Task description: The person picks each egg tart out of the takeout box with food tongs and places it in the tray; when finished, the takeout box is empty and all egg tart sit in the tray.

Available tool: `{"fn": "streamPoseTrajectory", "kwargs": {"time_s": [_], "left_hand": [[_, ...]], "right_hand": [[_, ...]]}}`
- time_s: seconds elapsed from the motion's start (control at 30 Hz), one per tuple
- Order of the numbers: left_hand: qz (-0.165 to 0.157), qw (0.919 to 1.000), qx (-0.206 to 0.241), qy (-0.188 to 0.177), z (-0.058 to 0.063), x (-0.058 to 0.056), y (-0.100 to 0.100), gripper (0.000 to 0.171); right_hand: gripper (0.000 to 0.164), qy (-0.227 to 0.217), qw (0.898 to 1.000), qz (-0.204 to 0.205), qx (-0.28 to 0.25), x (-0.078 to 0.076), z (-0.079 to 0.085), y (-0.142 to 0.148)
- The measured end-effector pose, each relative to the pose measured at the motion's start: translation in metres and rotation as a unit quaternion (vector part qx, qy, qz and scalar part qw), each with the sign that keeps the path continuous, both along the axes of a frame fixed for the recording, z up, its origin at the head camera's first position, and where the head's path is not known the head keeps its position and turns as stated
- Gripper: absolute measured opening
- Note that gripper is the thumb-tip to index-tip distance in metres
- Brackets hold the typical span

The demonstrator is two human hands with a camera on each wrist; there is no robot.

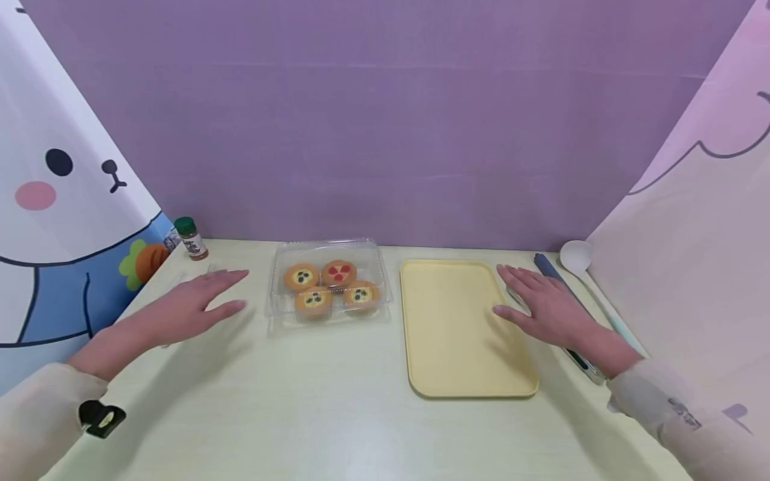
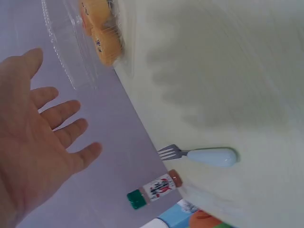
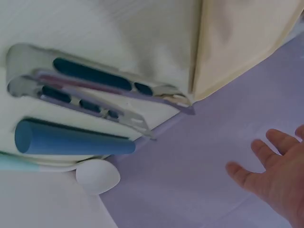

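My left hand (image 1: 186, 307) hovers over the left of the table with fingers straight and nothing in it. Beneath it lies a fork (image 2: 211, 156) with a pale blue handle, mostly hidden in the head view. To its right stands a clear plastic box (image 1: 327, 252) holding several small tarts, most with dark toppings and one with red. My right hand (image 1: 550, 308), also holding nothing, spreads above the right edge of a pale yellow tray (image 1: 463, 334). Metal tongs (image 3: 90, 76) with dark insets lie below that hand, beside a tapered blue cylinder (image 3: 73, 137).
A small jar (image 1: 192, 242) with a green lid stands at the back left corner. Along the right edge lies a white-headed spoon (image 1: 576, 256) with a mint handle. A purple backdrop (image 1: 385, 133) rises behind the table, with printed cloths on both sides.
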State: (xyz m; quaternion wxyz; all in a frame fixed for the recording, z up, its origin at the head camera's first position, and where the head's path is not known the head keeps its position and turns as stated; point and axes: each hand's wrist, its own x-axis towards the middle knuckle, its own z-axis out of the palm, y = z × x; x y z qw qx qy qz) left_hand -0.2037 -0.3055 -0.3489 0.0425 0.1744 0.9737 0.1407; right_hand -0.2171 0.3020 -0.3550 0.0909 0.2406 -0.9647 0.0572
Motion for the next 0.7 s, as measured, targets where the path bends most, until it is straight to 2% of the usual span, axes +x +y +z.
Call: {"fn": "streamPoseTrajectory", "kwargs": {"time_s": [0.13, 0.3, 0.4, 0.57, 0.7], "left_hand": [[0.017, 0.9967, 0.07, -0.036, -0.002, -0.004, -0.006, 0.073], [0.018, 0.9882, 0.141, -0.059, -0.008, -0.006, -0.012, 0.06], [0.028, 0.9786, 0.183, -0.09, -0.015, -0.005, -0.014, 0.056], [0.044, 0.9578, 0.239, -0.153, -0.031, -0.003, -0.009, 0.056], [0.052, 0.9502, 0.252, -0.175, -0.041, -0.004, -0.004, 0.054]], "right_hand": [[0.072, 0.028, 0.999, 0.021, -0.029, 0.001, 0.0, -0.007], [0.059, 0.039, 0.996, 0.033, -0.076, 0.002, -0.003, -0.021], [0.051, 0.034, 0.993, 0.032, -0.109, 0.004, -0.007, -0.03], [0.042, 0.028, 0.987, 0.022, -0.156, 0.007, -0.015, -0.045], [0.036, 0.046, 0.981, 0.023, -0.19, 0.007, -0.022, -0.057]]}}
